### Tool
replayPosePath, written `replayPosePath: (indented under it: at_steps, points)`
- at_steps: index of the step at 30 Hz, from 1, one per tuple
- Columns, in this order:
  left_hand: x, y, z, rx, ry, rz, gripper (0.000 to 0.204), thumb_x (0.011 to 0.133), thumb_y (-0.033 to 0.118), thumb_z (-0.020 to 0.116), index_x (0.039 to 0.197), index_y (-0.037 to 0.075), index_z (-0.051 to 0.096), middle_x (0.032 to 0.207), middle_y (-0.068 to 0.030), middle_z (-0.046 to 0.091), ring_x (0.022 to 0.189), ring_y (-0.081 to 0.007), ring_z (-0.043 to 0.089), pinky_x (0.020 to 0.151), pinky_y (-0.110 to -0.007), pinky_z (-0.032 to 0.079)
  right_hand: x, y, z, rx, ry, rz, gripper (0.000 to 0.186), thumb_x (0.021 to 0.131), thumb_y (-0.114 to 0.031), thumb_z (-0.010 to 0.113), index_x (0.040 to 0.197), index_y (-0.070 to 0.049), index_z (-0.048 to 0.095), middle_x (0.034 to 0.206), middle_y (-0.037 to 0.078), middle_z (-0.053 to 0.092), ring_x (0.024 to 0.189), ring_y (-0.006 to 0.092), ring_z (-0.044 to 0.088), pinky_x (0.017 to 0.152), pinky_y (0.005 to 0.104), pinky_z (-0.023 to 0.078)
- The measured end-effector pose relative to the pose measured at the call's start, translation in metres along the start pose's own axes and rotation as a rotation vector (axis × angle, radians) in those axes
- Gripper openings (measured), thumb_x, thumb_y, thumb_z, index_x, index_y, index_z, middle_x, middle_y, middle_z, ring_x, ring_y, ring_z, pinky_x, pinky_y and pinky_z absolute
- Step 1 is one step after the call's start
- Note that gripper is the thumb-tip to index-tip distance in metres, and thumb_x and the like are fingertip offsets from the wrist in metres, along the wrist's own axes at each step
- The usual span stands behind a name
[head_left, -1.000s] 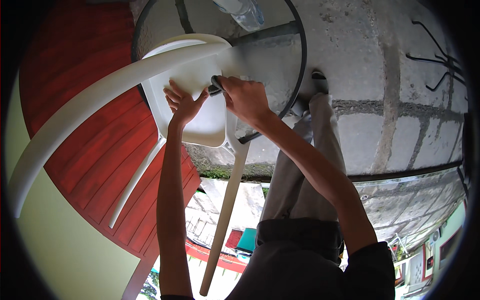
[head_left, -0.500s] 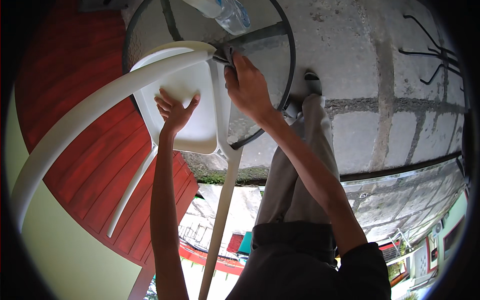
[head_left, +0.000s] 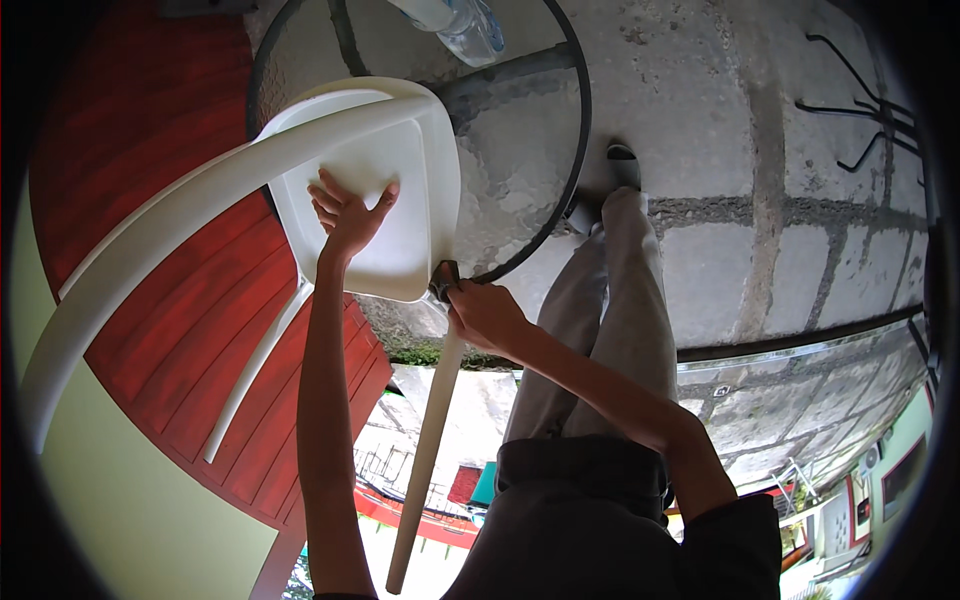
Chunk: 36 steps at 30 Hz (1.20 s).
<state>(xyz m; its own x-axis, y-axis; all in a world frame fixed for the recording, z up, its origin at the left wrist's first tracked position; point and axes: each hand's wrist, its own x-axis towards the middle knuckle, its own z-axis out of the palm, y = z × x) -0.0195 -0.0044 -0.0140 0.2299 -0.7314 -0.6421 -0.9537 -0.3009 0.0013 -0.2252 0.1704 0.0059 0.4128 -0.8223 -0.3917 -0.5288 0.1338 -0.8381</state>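
A white chair (head_left: 408, 245) lies tipped on a round glass-topped table (head_left: 525, 185), with its long tubular legs sticking out toward me. My left hand (head_left: 350, 215) rests on the chair's flat white panel, fingers spread and holding nothing. At the panel's near right corner, my right hand (head_left: 492, 318) is closed around a dark cloth (head_left: 444, 275). The cloth is pressed against the spot where a chair leg (head_left: 425, 470) joins the frame. Part of the cloth is hidden by my fingers.
A clear plastic bottle (head_left: 470, 38) is on the table's far side. Red boards (head_left: 160, 300) run along the left beside a pale wall (head_left: 130, 470). Black metal legs (head_left: 865, 110) stand at the far right on grey paving (head_left: 690, 120).
My right hand has slid the cloth from the far corner of the chair down toward me, to the near leg joint. My left hand has stayed on the panel. The chair has shifted slightly.
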Motion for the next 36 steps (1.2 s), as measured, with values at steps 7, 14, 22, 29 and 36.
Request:
replayPosePath:
  at_steps: [7,14,22,29,36]
  points:
    - [-0.002,-0.001,0.0,-0.02,0.0,0.004,0.152,0.063,0.092,0.06,0.15,0.003,-0.028,0.155,-0.0348,-0.026,0.146,-0.0506,-0.018,0.117,-0.064,0.003,0.008,0.027,-0.061,0.591,0.007,0.161,0.024,0.088,-0.018,0.05,0.105,-0.002,0.058,0.067,0.014,0.063,0.067,0.0345,0.066,0.066,0.0478,0.048]
    - [-0.003,0.001,0.0,-0.024,0.043,0.032,0.151,0.063,0.092,0.06,0.151,0.003,-0.026,0.155,-0.0357,-0.024,0.147,-0.0504,-0.017,0.116,-0.064,0.003,0.089,0.015,-0.103,0.296,0.637,-0.015,0.016,0.09,-0.013,0.056,0.095,0.002,0.052,0.071,0.022,0.063,0.067,0.0462,0.061,0.063,0.0552,0.047]
    - [-0.001,-0.003,0.005,-0.035,0.113,0.085,0.151,0.063,0.092,0.059,0.152,0.004,-0.025,0.155,-0.0356,-0.023,0.147,-0.0511,-0.016,0.116,-0.064,0.004,0.028,0.005,-0.002,0.329,0.368,0.083,0.012,0.087,-0.007,0.061,0.092,0.001,0.054,0.081,0.022,0.061,0.073,0.0434,0.063,0.065,0.0522,0.05]
    - [0.0,-0.004,0.004,-0.004,0.08,0.06,0.149,0.064,0.093,0.057,0.152,0.004,-0.025,0.155,-0.0355,-0.022,0.147,-0.0517,-0.015,0.116,-0.065,0.004,-0.035,0.014,0.023,0.167,0.0,0.056,0.013,0.084,-0.011,0.062,0.092,-0.001,0.059,0.08,0.02,0.06,0.074,0.0403,0.063,0.068,0.0499,0.052]
    - [-0.003,-0.001,0.003,-0.026,0.065,0.046,0.149,0.065,0.092,0.058,0.152,0.004,-0.024,0.156,-0.0355,-0.021,0.147,-0.0519,-0.013,0.117,-0.063,0.005,-0.021,0.03,-0.038,0.425,0.032,0.134,0.017,0.088,-0.019,0.063,0.094,-0.004,0.066,0.09,0.016,0.062,0.085,0.035,0.064,0.07,0.0485,0.046]
